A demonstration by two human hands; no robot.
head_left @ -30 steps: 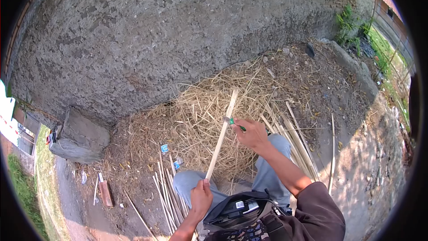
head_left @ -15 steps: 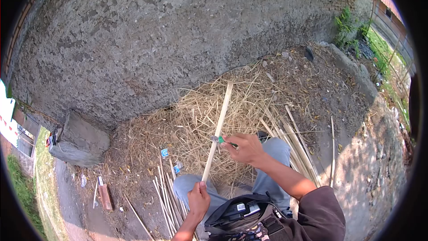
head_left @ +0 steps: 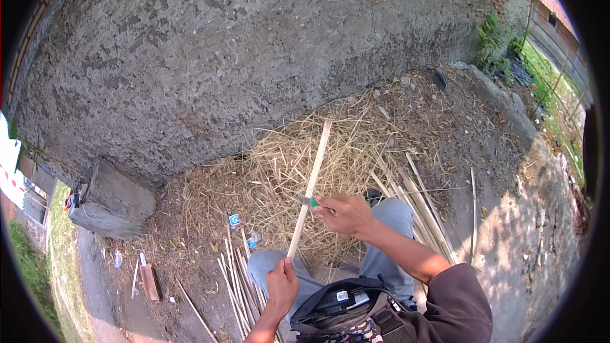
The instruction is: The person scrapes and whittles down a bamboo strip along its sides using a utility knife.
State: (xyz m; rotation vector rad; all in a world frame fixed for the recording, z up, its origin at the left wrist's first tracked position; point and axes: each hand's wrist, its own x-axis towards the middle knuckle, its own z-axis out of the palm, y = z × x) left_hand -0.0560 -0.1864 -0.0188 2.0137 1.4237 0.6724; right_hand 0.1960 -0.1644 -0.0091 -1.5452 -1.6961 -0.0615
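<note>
A long pale strip (head_left: pixel 318 165), apparently of bamboo or wood, slants up and away over a heap of shavings (head_left: pixel 286 159). My left hand (head_left: pixel 282 283) is closed around its near end, above my left knee. In my right hand (head_left: pixel 347 213) is a small green-handled tool (head_left: pixel 313 202), whose blade lies against the strip somewhat below its middle. The fingers are wrapped round the handle, and most of it is hidden by them.
Strips lie in bundles left (head_left: pixel 236 286) and right (head_left: pixel 422 209) of my legs. A rough wall (head_left: pixel 254 44) rises beyond the heap. A stone block (head_left: pixel 119 197) and a reddish-brown piece (head_left: pixel 149 281) are at the left. An open black bag (head_left: pixel 343 305) is at my lap.
My right hand has moved down along the strip toward my left hand, bringing the tool with it. The strip has tilted slightly left at its far end. Both grips are kept.
</note>
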